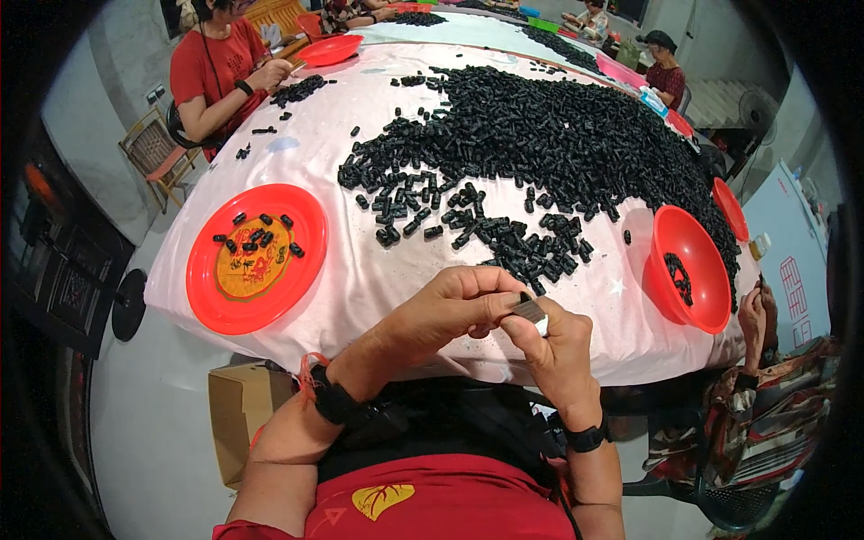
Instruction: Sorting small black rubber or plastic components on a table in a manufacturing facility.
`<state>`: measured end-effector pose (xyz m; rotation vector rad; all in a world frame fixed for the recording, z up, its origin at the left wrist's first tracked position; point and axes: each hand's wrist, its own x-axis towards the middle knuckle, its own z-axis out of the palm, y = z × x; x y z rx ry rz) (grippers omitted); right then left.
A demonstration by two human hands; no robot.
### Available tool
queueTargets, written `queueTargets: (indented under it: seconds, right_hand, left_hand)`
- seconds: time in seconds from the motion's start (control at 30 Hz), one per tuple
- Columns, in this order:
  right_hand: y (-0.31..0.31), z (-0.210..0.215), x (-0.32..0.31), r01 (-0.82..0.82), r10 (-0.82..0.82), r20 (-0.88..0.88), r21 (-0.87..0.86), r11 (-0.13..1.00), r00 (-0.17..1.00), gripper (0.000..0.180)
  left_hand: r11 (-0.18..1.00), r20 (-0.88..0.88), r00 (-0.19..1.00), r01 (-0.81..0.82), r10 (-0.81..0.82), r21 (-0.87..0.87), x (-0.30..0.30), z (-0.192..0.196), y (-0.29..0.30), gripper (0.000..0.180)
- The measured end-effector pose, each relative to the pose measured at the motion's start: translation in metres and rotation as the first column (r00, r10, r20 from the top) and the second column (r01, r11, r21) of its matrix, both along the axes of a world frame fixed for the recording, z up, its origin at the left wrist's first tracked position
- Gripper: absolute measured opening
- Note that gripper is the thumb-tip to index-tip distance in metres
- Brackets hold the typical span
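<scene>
Close together over the near edge of the table, my two hands meet at their fingertips. My left hand point(454, 310) is closed in a pinch on a small black plastic piece point(524, 297), mostly hidden by the fingers. My right hand point(562, 355) is shut on a short flat grey blade point(529, 311) with a white part by the thumb. The blade's edge lies against or very near the black piece; I cannot tell which. Just beyond my hands, loose black plastic pieces point(531, 247) spread out from a large heap point(549, 135).
A red plate point(310, 220) with several black pieces stands at left. On the right is a red bowl point(706, 261) with black pieces inside. Other people sit around the cloth-covered table point(306, 162), one close on my right. A cardboard box point(229, 423) stands below the table.
</scene>
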<state>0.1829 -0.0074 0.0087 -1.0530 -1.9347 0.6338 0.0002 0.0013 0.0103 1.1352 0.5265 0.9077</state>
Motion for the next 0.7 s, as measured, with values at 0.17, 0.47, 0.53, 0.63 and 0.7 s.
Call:
queueTargets:
  seconds: [0.17,0.47,0.53,0.63,0.7]
  right_hand:
    - [0.001,-0.001,0.003,0.02,-0.02,-0.01,-0.026,0.999,1.0,0.036]
    - [-0.004,0.007,-0.002,0.063,-0.064,-0.162,-0.015,0.998,0.985,0.023]
    - [-0.004,0.009,-0.001,0.037,-0.043,-0.198,-0.037,0.999,0.979,0.019]
    - [-0.003,0.012,-0.006,-0.014,0.008,-0.265,-0.022,1.0,0.964,0.018]
    - [-0.002,0.01,-0.002,-0.033,0.018,-0.257,-0.055,0.998,0.966,0.017]
  left_hand:
    - [1.0,0.005,1.0,0.02,-0.02,-0.023,0.0,0.002,0.0,0.025]
    - [0.987,0.057,0.998,0.031,-0.023,-0.158,-0.002,0.002,0.001,0.026]
    - [0.974,0.089,0.996,0.035,-0.015,-0.224,-0.001,0.001,0.0,0.024]
    - [0.969,0.11,0.993,0.061,-0.036,-0.237,-0.004,-0.002,0.002,0.022]
    - [0.967,0.106,0.994,0.067,-0.042,-0.244,-0.004,-0.001,0.001,0.022]
